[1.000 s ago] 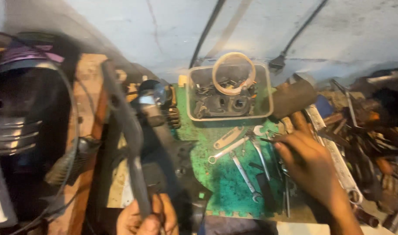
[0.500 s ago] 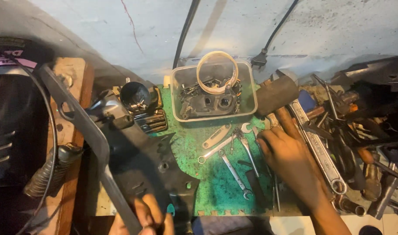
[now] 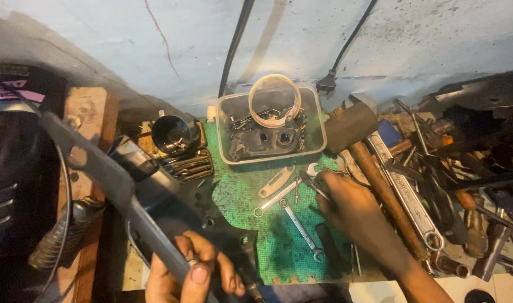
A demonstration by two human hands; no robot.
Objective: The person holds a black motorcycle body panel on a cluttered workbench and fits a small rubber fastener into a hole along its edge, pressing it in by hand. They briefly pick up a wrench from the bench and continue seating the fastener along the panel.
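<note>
Left hand (image 3: pixel 186 275) is chopped off by the bottom edge, so no wrist, and its palm is hidden behind the grey bar (image 3: pixel 108 185) it grips. The bar's top end smears into blur at the left edge, can't tell what it joins. Right hand (image 3: pixel 352 210) has its fingertips buried among the spanners (image 3: pixel 293 216), so whether it's pinching one or just touching is anyone's guess. Stuff in the tub (image 3: pixel 268 126) under the ring (image 3: pixel 275 101) is a dark jumble, can't tell the parts apart. Tool pile (image 3: pixel 464 185) on the right runs off frame, mostly shadow. Hammer (image 3: pixel 374 168) handle end is hidden under the forearm.
</note>
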